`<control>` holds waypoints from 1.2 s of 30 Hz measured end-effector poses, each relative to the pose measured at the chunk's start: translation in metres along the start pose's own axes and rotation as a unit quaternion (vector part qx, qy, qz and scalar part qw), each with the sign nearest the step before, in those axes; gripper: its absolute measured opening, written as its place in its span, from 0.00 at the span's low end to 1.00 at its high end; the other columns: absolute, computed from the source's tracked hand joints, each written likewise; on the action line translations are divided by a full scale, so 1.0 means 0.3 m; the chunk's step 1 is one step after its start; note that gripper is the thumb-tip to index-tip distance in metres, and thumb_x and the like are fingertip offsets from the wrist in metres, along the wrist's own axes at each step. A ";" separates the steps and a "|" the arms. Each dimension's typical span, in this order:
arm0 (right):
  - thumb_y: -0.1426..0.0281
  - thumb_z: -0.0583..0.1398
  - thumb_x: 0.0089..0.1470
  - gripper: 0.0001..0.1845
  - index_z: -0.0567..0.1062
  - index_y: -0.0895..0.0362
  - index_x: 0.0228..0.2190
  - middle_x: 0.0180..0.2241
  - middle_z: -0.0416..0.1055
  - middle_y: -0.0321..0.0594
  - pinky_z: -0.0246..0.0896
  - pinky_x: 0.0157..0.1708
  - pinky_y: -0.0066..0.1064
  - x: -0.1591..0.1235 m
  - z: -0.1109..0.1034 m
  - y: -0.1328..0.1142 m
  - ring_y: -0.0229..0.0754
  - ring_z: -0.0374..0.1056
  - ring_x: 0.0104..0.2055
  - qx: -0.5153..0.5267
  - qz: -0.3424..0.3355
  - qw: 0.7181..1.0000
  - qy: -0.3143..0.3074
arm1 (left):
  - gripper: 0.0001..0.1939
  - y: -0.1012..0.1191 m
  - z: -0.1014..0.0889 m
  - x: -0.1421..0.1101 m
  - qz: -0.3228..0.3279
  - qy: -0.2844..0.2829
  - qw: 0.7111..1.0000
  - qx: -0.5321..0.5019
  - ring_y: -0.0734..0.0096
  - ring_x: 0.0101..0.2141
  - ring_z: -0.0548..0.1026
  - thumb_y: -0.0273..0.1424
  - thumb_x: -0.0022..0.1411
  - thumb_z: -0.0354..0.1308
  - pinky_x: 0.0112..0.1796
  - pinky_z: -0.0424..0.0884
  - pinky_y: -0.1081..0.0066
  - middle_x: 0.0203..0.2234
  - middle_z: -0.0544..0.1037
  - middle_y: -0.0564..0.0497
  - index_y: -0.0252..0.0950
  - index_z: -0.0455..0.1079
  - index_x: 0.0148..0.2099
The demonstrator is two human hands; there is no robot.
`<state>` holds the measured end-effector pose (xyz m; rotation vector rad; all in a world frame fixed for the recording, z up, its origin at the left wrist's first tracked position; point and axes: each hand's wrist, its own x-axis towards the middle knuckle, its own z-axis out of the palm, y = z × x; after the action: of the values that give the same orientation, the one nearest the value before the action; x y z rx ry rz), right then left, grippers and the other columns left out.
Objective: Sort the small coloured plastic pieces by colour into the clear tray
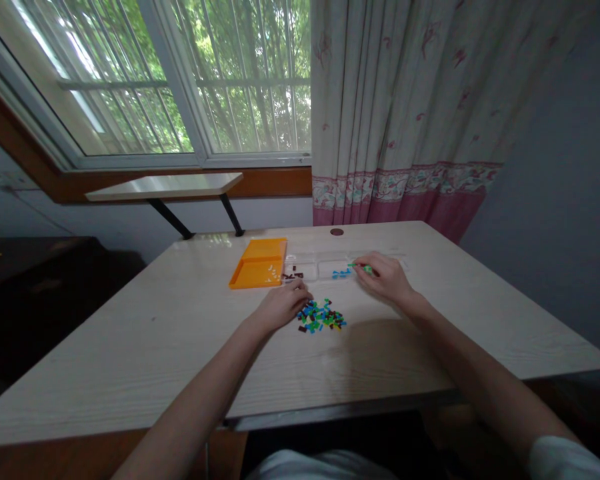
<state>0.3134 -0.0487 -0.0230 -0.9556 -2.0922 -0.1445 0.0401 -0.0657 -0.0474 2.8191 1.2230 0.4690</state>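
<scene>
My right hand (384, 279) is over the right part of a clear plastic divided tray (318, 269), its fingers pinched on a small green building brick (351, 265). More green pieces show beneath its fingers. Blue bricks (341, 273) lie in the middle compartment, and brown bricks (294, 275) lie in the left one. My left hand (284, 305) rests on the table with curled fingers, touching the left edge of a loose pile of small blue, green, brown and yellow bricks (322, 316). What its fingertips hold, if anything, is hidden.
An orange open case (258, 249) holding a few small white pieces stands left of the tray. A dark round disc (337, 232) sits at the back of the pale wooden table (180, 347). A raised shelf (165, 187) stands at the back left, below the window.
</scene>
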 end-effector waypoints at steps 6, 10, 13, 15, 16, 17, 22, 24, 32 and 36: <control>0.68 0.54 0.53 0.10 0.73 0.56 0.34 0.30 0.72 0.40 0.55 0.30 0.28 0.008 -0.066 0.145 0.39 0.65 0.29 -0.102 0.071 0.991 -0.056 | 0.11 -0.002 -0.003 0.000 -0.005 -0.001 1.000 -0.004 0.71 0.34 0.70 0.31 0.62 0.47 0.35 0.66 0.73 0.35 0.70 0.49 0.39 0.70 0.40; 0.69 0.54 0.52 0.09 0.74 0.56 0.32 0.29 0.72 0.39 0.54 0.29 0.28 -0.008 -0.052 0.191 0.39 0.65 0.30 -0.138 0.105 0.978 -0.113 | 0.11 -0.006 -0.009 0.000 -0.009 -0.004 1.000 0.004 0.71 0.35 0.70 0.32 0.62 0.47 0.34 0.66 0.73 0.36 0.69 0.49 0.39 0.70 0.40; 0.68 0.54 0.52 0.10 0.75 0.56 0.33 0.26 0.72 0.39 0.53 0.27 0.28 -0.015 -0.037 0.198 0.39 0.65 0.29 -0.147 0.132 0.971 -0.133 | 0.11 -0.009 -0.009 0.000 -0.009 0.000 1.000 0.004 0.72 0.35 0.70 0.32 0.61 0.47 0.34 0.66 0.74 0.36 0.69 0.49 0.39 0.70 0.40; 0.68 0.54 0.52 0.12 0.75 0.56 0.36 0.26 0.73 0.39 0.53 0.27 0.27 -0.015 -0.028 0.185 0.39 0.65 0.28 -0.139 0.142 0.971 -0.134 | 0.11 -0.009 -0.006 0.001 -0.013 0.002 1.000 0.005 0.72 0.35 0.70 0.32 0.62 0.47 0.34 0.66 0.74 0.35 0.69 0.49 0.39 0.71 0.39; 0.68 0.54 0.52 0.12 0.74 0.56 0.37 0.27 0.73 0.39 0.53 0.27 0.27 -0.013 -0.021 0.171 0.38 0.65 0.28 -0.130 0.143 0.972 -0.132 | 0.11 -0.008 -0.004 0.001 -0.015 0.002 1.000 0.005 0.72 0.35 0.70 0.32 0.62 0.47 0.34 0.66 0.74 0.35 0.69 0.49 0.38 0.71 0.39; 0.69 0.54 0.53 0.12 0.74 0.55 0.37 0.29 0.73 0.39 0.54 0.28 0.27 -0.012 -0.012 0.151 0.38 0.65 0.29 -0.117 0.140 0.974 -0.132 | 0.11 -0.007 -0.002 0.001 -0.017 0.003 1.000 0.005 0.72 0.35 0.70 0.32 0.62 0.47 0.34 0.66 0.74 0.35 0.69 0.49 0.38 0.71 0.39; 0.69 0.54 0.54 0.11 0.74 0.55 0.36 0.30 0.73 0.39 0.56 0.31 0.27 -0.019 0.070 -0.007 0.38 0.66 0.31 -0.023 0.068 0.982 -0.175 | 0.11 0.013 0.002 0.005 -0.040 0.028 0.999 -0.002 0.70 0.37 0.70 0.33 0.63 0.46 0.34 0.67 0.73 0.36 0.70 0.49 0.38 0.69 0.40; 0.69 0.54 0.54 0.10 0.74 0.55 0.36 0.30 0.72 0.39 0.56 0.32 0.27 -0.027 0.108 -0.071 0.38 0.66 0.31 0.014 0.040 0.981 -0.190 | 0.11 0.029 -0.001 0.008 -0.039 0.052 0.998 -0.017 0.70 0.37 0.70 0.34 0.63 0.46 0.35 0.67 0.73 0.37 0.69 0.49 0.38 0.68 0.39; 0.67 0.57 0.52 0.08 0.73 0.55 0.34 0.27 0.71 0.36 0.57 0.32 0.26 -0.038 0.159 -0.145 0.36 0.66 0.30 0.095 0.054 0.976 -0.187 | 0.10 0.073 -0.010 0.019 -0.005 0.072 0.995 -0.073 0.70 0.37 0.69 0.32 0.63 0.45 0.38 0.67 0.71 0.36 0.68 0.48 0.36 0.65 0.40; 0.67 0.58 0.52 0.06 0.73 0.56 0.32 0.25 0.70 0.35 0.56 0.31 0.25 -0.036 0.158 -0.143 0.35 0.65 0.28 0.114 0.057 0.974 -0.185 | 0.10 0.074 -0.008 0.020 -0.005 0.066 0.995 -0.074 0.69 0.37 0.69 0.32 0.64 0.44 0.38 0.66 0.71 0.36 0.68 0.49 0.36 0.65 0.40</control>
<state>0.2588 -0.0662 -0.0531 -1.0160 -2.3188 0.3511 0.0591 -0.0768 -0.0403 2.6937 1.1680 0.7252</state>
